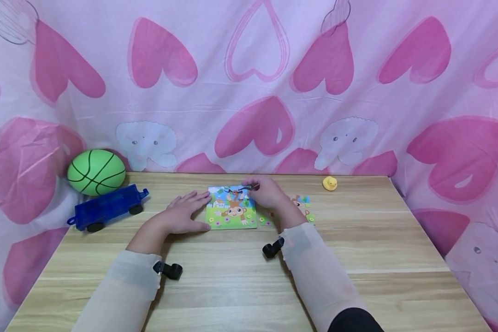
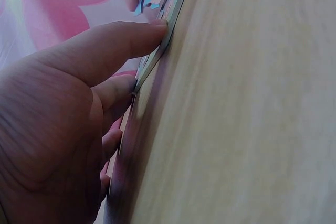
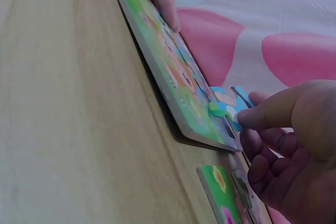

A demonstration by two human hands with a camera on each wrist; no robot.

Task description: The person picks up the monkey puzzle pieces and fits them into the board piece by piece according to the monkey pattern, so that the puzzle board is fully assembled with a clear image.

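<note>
A monkey-picture jigsaw puzzle (image 1: 232, 220) lies on the table, green along its near side and blue along its far side. The left hand (image 1: 183, 215) rests against its left edge, thumb and fingers spread fairly straight; the left wrist view shows the thumb tip touching the board's rim. At the far right corner the right hand (image 1: 269, 193) pinches a blue puzzle piece (image 3: 227, 100) between thumb and fingers, tilted up over the board. Partly behind the right wrist, more puzzle pieces (image 1: 303, 203) with a similar picture lie on the table.
A green ball (image 1: 96, 172) sits at the far left, behind a blue toy wagon (image 1: 108, 210) with black wheels. Near the back edge on the right stands a yellow rubber duck (image 1: 329, 183). A pink heart-patterned curtain (image 1: 249, 124) hangs behind the wooden table (image 1: 216, 286).
</note>
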